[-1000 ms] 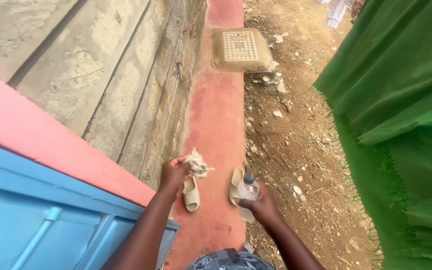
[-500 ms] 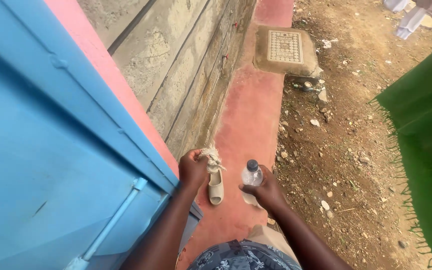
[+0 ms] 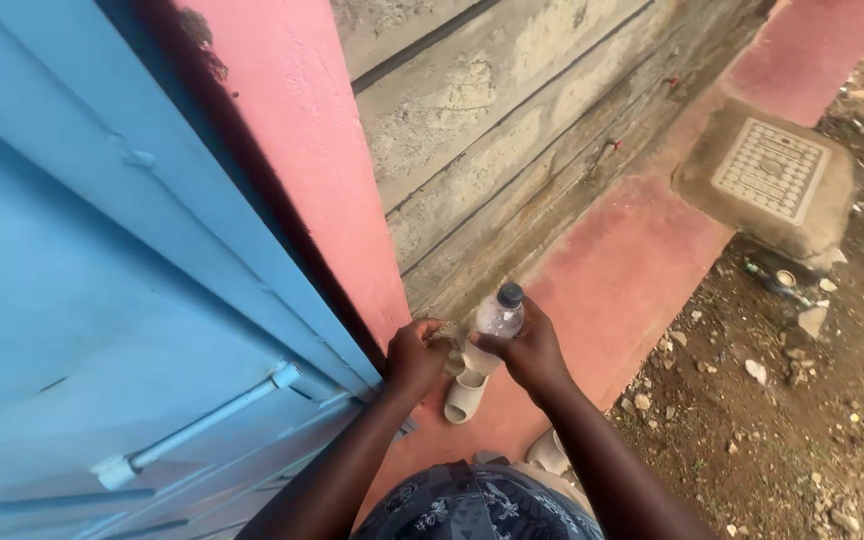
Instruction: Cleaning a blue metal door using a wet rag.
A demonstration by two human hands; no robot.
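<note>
Red concrete walkway beside blue metal door: our right hand grips clear plastic bottle; left hand closed, contents unclear, above beige slipper.

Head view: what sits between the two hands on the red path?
In the head view, a beige slipper lies between left hand and right hand, which holds a clear bottle.

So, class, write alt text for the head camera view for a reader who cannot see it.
The right hand grips a clear plastic bottle with a dark cap, and the left hand is close beside it. Below them a beige slipper lies on a red concrete walkway, next to a blue metal door.
</note>
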